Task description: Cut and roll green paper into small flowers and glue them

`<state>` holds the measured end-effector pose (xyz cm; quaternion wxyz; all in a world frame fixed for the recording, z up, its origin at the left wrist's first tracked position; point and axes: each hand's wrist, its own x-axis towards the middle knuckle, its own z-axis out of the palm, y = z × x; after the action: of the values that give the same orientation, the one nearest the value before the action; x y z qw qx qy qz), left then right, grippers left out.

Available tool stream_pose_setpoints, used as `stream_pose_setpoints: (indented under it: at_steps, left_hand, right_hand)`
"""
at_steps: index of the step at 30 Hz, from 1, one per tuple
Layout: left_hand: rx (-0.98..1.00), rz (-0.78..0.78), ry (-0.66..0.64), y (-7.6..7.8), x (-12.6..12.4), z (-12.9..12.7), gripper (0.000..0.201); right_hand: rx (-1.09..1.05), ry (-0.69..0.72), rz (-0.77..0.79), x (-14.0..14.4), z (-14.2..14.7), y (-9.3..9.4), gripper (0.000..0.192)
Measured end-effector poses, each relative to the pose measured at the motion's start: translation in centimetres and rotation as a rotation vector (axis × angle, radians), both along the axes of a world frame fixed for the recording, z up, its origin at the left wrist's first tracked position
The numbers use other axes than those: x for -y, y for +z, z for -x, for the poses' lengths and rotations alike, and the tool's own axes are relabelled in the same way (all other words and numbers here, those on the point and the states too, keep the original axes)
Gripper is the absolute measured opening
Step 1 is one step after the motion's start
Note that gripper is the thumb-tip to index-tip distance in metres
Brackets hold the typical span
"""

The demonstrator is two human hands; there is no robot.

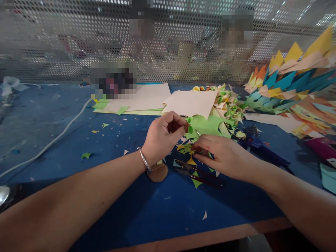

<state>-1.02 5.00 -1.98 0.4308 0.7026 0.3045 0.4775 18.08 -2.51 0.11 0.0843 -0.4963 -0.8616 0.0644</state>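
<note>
My left hand (164, 136), with a metal bangle at the wrist, pinches a small green paper piece (190, 128) between thumb and fingers. My right hand (223, 155) lies just to its right, fingers curled low over paper scraps; what it grips is hidden. Dark red scissors (202, 175) lie on the blue tabletop (78, 140) under the right hand. A green paper sheet (207, 125) lies just behind both hands.
Cream sheets (189, 101) and a heap of small folded paper pieces (228, 105) lie behind. Folded coloured paper stacks (288, 84) fill the right. A blue glue gun (259, 145), a round wooden disc (158, 173), a white cable (52, 140) and a perforated screen (168, 42) are present.
</note>
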Motion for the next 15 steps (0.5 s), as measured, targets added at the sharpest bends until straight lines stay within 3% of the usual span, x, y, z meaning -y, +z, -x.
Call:
stream_pose_setpoints:
  at_steps: [15]
  left_hand:
    - [-0.031, -0.013, 0.017, -0.25, -0.35, -0.11, 0.006]
  right_hand:
    - [-0.064, 0.018, 0.025, -0.30, 0.05, -0.51, 0.015]
